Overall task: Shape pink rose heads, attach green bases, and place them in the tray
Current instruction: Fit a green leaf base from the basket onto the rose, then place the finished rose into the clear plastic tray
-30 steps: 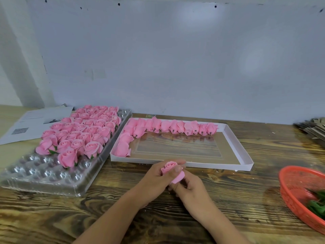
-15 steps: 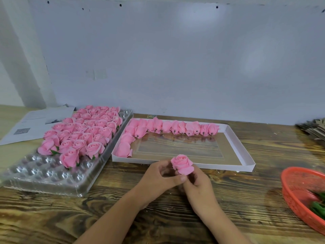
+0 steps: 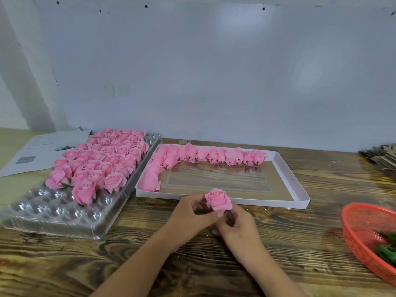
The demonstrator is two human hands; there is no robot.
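A pink rose head (image 3: pixel 218 199) stands upright between my two hands, just in front of the white box. My left hand (image 3: pixel 190 213) pinches its underside with thumb and fingers, and my right hand (image 3: pixel 236 227) grips its base from below. To the left lies a clear plastic tray (image 3: pixel 53 213) whose far rows hold several finished roses (image 3: pixel 100 166) with green bases. Its near cups are bare. Green bases (image 3: pixel 386 249) lie in the orange basket (image 3: pixel 362 239) at the right.
A shallow white box (image 3: pixel 297 189) behind my hands holds several unshaped pink rose heads (image 3: pixel 205 155) along its far and left sides. Printed paper (image 3: pixel 36 153) lies at the far left, a cardboard stack (image 3: pixel 381 157) at the far right. A white wall closes off the wooden table.
The rose was on its side, wrapped in my fingers; now it is turned upright with opened petals, raised slightly above both hands.
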